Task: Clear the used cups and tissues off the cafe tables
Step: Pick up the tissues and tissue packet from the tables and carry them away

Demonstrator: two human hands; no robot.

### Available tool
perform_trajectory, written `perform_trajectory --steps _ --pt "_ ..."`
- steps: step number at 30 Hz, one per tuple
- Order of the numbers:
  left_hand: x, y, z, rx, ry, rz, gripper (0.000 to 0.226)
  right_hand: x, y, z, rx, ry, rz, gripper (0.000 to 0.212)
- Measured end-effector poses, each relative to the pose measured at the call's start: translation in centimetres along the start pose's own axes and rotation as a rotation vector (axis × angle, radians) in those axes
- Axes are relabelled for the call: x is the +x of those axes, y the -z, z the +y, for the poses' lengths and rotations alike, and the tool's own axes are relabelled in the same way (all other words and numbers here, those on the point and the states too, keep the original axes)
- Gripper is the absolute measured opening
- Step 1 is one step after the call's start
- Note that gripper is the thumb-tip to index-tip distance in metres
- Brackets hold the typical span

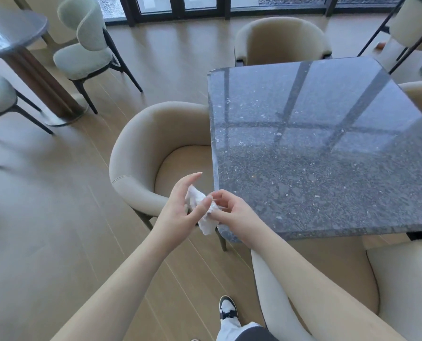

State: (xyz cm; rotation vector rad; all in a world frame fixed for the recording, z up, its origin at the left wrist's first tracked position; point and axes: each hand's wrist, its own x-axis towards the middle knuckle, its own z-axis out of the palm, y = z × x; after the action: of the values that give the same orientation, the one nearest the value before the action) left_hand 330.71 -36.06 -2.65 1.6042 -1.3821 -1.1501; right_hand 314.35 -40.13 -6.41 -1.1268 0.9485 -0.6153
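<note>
We find the crumpled white tissue (202, 212) between both hands, off the near corner of the dark stone table (328, 143). The left hand (180, 212) cups it, thumb bearing on the wad, other fingers loosely extended. The right hand (232, 212) pinches its edge with curled fingers. We judge it light, soft and compressible, liable to tear or shed; best balled into one palm and enclosed. We see no cups
</note>
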Motion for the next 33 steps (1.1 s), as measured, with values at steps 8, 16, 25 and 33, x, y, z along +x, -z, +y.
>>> perform_trajectory --steps 8,16,25,33 --pt "-1.3 1.7 -0.4 -0.090 0.004 0.027 0.063 -0.6 -4.0 -2.5 0.051 0.067 -0.113 0.028" --pt "-2.5 3.1 -0.6 -0.077 -0.020 0.104 0.047 0.6 -6.0 -3.1 0.043 0.051 0.004 0.017" --pt "-4.0 8.8 -2.0 -0.109 0.160 0.373 0.009 2.1 -7.9 -3.3 -0.070 0.084 -0.050 0.020" --pt "-8.6 12.2 -4.0 0.072 0.189 0.485 0.020 3.3 -12.8 -3.4 -0.111 0.069 -0.235 0.023"
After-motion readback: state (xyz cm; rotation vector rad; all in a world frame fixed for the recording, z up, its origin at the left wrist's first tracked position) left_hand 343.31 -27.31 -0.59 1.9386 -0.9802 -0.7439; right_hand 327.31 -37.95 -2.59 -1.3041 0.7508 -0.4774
